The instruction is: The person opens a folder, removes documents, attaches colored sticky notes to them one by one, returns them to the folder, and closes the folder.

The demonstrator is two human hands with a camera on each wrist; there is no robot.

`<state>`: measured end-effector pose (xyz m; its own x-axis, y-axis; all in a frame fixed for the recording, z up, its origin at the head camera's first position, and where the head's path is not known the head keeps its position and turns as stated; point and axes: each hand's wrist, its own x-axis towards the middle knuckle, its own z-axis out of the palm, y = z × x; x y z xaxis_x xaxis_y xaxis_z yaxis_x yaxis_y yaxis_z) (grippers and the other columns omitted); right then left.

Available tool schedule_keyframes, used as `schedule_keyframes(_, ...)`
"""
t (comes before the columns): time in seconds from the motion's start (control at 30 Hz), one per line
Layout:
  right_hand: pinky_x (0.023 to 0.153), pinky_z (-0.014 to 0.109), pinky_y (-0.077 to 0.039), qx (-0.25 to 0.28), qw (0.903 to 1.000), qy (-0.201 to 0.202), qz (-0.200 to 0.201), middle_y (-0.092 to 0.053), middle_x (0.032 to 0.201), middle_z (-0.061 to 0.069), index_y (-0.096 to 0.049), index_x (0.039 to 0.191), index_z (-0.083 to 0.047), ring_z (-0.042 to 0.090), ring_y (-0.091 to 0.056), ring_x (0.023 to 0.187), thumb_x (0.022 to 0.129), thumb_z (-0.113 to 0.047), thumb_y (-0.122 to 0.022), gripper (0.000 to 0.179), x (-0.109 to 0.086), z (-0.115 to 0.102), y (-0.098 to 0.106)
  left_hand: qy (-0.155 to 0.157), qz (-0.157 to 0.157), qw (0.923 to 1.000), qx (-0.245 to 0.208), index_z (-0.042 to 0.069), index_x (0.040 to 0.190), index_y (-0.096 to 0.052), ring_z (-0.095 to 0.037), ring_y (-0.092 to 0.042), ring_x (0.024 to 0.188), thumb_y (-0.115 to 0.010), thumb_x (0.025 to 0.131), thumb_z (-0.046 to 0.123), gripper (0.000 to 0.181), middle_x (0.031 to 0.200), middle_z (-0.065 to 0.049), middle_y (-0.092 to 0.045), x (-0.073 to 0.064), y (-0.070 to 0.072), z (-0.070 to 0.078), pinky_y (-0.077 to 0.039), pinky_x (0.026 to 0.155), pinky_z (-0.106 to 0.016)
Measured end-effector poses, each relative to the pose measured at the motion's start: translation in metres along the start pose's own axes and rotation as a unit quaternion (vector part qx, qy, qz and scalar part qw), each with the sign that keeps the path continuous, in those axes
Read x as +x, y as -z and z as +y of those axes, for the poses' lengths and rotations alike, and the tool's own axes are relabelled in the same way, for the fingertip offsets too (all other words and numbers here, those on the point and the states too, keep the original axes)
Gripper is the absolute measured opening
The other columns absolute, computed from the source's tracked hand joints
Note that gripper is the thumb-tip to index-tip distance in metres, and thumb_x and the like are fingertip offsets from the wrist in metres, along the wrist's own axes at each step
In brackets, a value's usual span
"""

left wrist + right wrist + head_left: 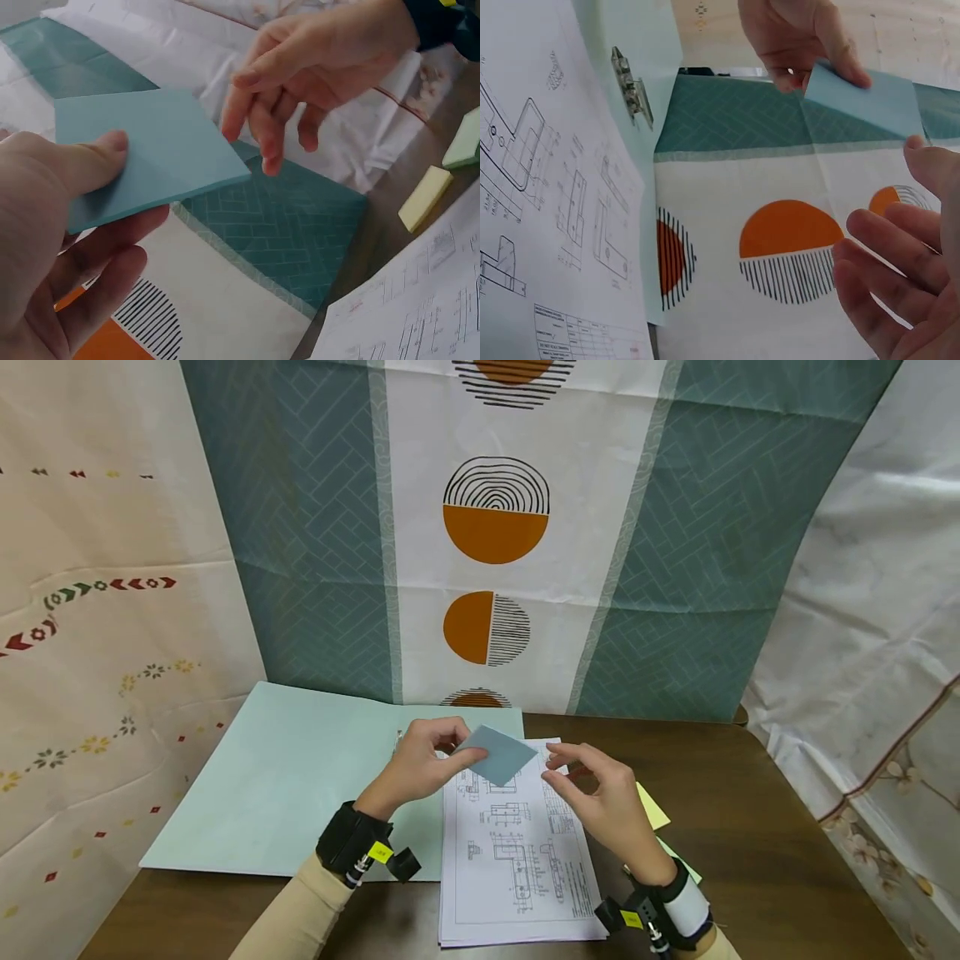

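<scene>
Between thumb and fingers, my left hand pinches a blue sticky note pad by one corner, above the printed drawings. In the left wrist view the thumb lies flat on top of the pad and the fingers are underneath. My right hand is just right of the pad, thumb and fingers spread and loosely bent, with nothing between them. Its thumb tip comes close to the pad's near corner in the right wrist view. Below both hands lies a stack of technical drawing sheets.
An open pale green folder with a metal clip lies under the sheets, to the left. Yellow and green sticky note pads sit on the brown table by the right forearm. Patterned cloth hangs behind.
</scene>
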<state>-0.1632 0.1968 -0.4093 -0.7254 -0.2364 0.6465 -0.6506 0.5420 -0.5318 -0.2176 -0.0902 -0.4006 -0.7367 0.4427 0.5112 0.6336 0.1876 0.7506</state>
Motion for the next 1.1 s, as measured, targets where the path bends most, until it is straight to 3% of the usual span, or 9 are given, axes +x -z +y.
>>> schedule_keyframes(0.1,0.084,0.024,-0.066,0.017,0.9996,-0.014,0.015,-0.085,0.104,0.009,-0.080,0.125,0.000,0.014,-0.077,0.093,0.091,0.008,-0.086,0.036,0.000,0.002,0.002,0.016,0.025,0.9993,-0.022,0.004,0.090,-0.071,-0.006,-0.072,0.084,-0.081,0.100,0.002,0.014,0.097,-0.019,-0.080,-0.001,0.002,0.001,-0.061,0.076,-0.025)
schedule_keyframes(0.2,0.087,0.020,-0.063,0.044,0.9990,-0.011,0.006,-0.085,0.105,0.011,-0.081,0.123,0.000,0.010,-0.077,0.093,0.091,0.009,-0.085,0.033,-0.001,0.002,-0.001,0.016,0.017,0.9993,-0.030,0.003,0.092,-0.073,-0.007,-0.073,0.083,-0.081,0.100,0.002,0.011,0.098,-0.019,-0.081,-0.001,-0.004,0.002,-0.062,0.078,-0.026)
schedule_keyframes(0.37,0.072,0.016,-0.058,0.065,0.9976,0.024,0.000,-0.082,0.094,0.011,-0.081,0.104,-0.002,0.004,-0.070,0.082,0.092,0.014,-0.082,0.020,-0.002,0.000,-0.006,0.016,-0.027,0.9988,-0.037,0.004,0.095,-0.073,-0.004,-0.073,0.081,-0.081,0.101,0.005,0.010,0.098,-0.018,-0.081,-0.001,-0.020,0.002,-0.063,0.079,-0.025)
schedule_keyframes(0.5,0.066,0.016,-0.057,0.064,0.9975,0.028,0.008,-0.080,0.088,0.009,-0.079,0.096,-0.005,0.001,-0.066,0.078,0.092,0.015,-0.080,0.021,-0.004,-0.001,-0.007,0.018,-0.038,0.9983,-0.041,0.004,0.094,-0.071,-0.003,-0.072,0.080,-0.081,0.101,0.005,0.012,0.098,-0.019,-0.080,-0.002,-0.026,0.004,-0.063,0.078,-0.025)
schedule_keyframes(0.73,0.066,0.016,-0.054,0.047,0.9982,0.038,-0.006,-0.075,0.084,0.005,-0.075,0.094,-0.007,0.003,-0.062,0.075,0.094,0.014,-0.078,0.021,-0.002,0.003,-0.001,0.001,-0.071,0.9974,-0.016,0.005,0.105,-0.080,-0.007,-0.079,0.087,-0.084,0.100,0.008,0.007,0.103,-0.014,-0.085,-0.001,-0.013,0.002,-0.066,0.084,-0.027)
schedule_keyframes(0.93,0.066,0.014,-0.052,0.020,0.9985,0.050,0.011,-0.074,0.084,0.001,-0.073,0.092,-0.007,0.004,-0.061,0.074,0.093,0.016,-0.078,0.024,0.001,0.006,0.004,0.002,-0.063,0.9980,0.001,0.007,0.128,-0.083,-0.016,-0.085,0.099,-0.087,0.096,0.011,0.033,0.118,-0.012,-0.087,-0.001,0.005,0.005,-0.068,0.087,-0.030)
schedule_keyframes(1.03,0.066,0.014,-0.053,0.025,0.9985,0.048,0.004,-0.074,0.084,0.001,-0.074,0.093,-0.007,0.004,-0.061,0.074,0.093,0.016,-0.078,0.023,0.000,0.004,0.002,0.009,-0.082,0.9966,0.003,0.006,0.127,-0.083,-0.014,-0.084,0.098,-0.087,0.097,0.013,0.031,0.117,-0.012,-0.087,-0.002,0.001,0.004,-0.068,0.087,-0.031)
schedule_keyframes(1.1,0.066,0.014,-0.053,0.029,0.9984,0.048,-0.005,-0.073,0.085,0.001,-0.073,0.094,-0.008,0.003,-0.061,0.075,0.094,0.015,-0.078,0.023,0.000,0.003,-0.001,0.003,-0.098,0.9951,0.013,0.005,0.115,-0.084,-0.010,-0.081,0.093,-0.085,0.099,0.013,0.018,0.108,-0.011,-0.087,-0.002,-0.006,0.001,-0.068,0.084,-0.030)
